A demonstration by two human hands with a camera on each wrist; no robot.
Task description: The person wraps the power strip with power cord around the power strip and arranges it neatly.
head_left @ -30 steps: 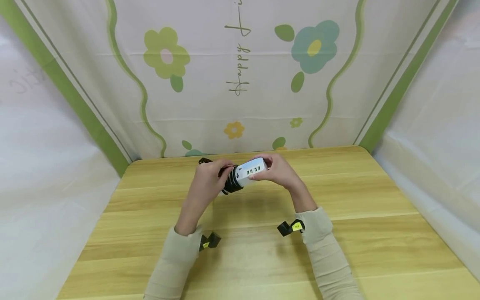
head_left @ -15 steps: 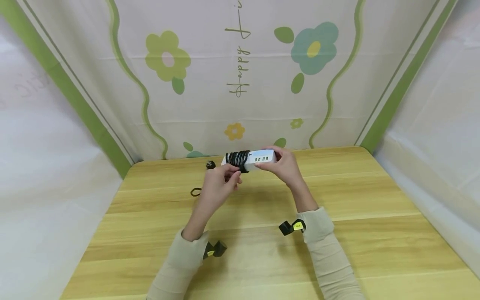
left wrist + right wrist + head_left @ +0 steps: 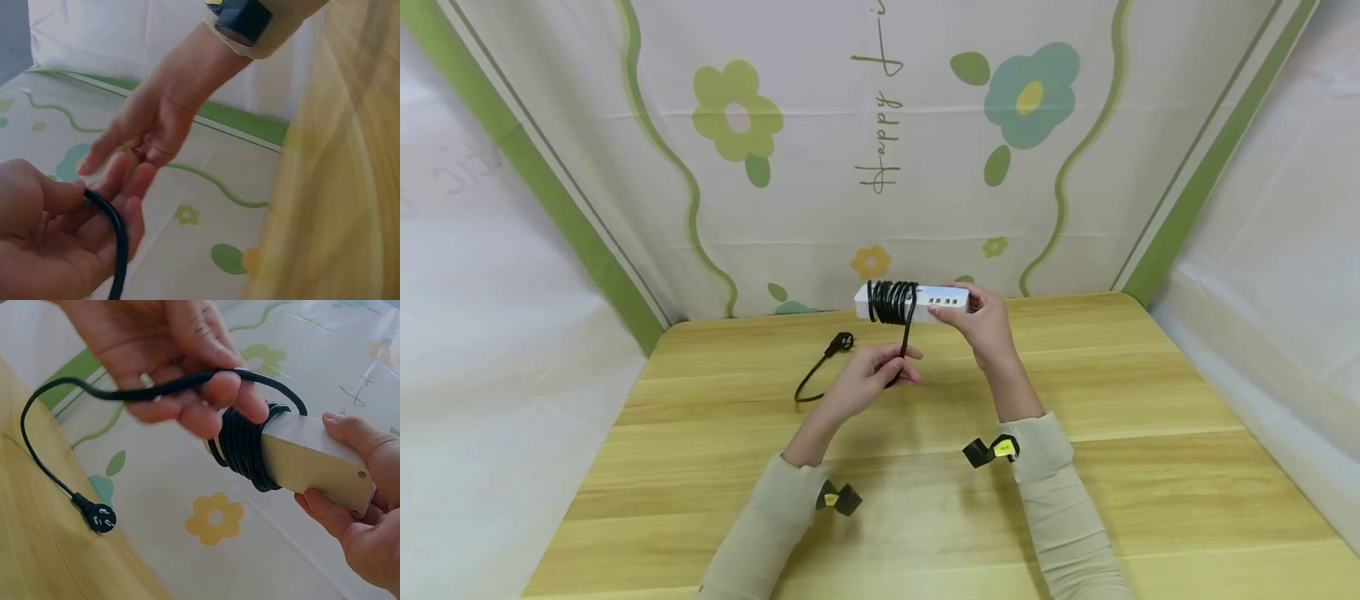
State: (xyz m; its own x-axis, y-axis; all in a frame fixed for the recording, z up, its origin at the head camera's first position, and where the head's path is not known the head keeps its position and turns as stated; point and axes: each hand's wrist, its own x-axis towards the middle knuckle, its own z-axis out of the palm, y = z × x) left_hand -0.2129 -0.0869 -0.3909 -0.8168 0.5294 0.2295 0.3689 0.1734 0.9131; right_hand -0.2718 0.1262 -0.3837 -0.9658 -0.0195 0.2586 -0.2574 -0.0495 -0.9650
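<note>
My right hand [image 3: 988, 329] grips the right end of a white power strip [image 3: 947, 294], thumb on the near side and fingers behind, and holds it above the table. Several turns of black cord [image 3: 891, 302] wrap the strip's left half. From the last turn the cord drops to my left hand [image 3: 868, 379], which pinches it between thumb and fingers. Beyond that hand, the free length loops left and ends in a black plug [image 3: 100, 515] with flat prongs. In the right wrist view the strip's plain underside [image 3: 306, 462] shows, with the coils around it.
The wooden table [image 3: 1150, 467] spreads below both hands. A white cloth with printed flowers [image 3: 1022, 100] stands behind its back edge. White sheets [image 3: 490, 333] hang at the sides. A small black camera [image 3: 838, 498] sits on the left wrist, another [image 3: 988, 450] on the right.
The strip has risen and shifted right, turning nearly level. My left hand has come away from the coils, down and toward me, drawing out a stretch of cord. The plug now shows at left.
</note>
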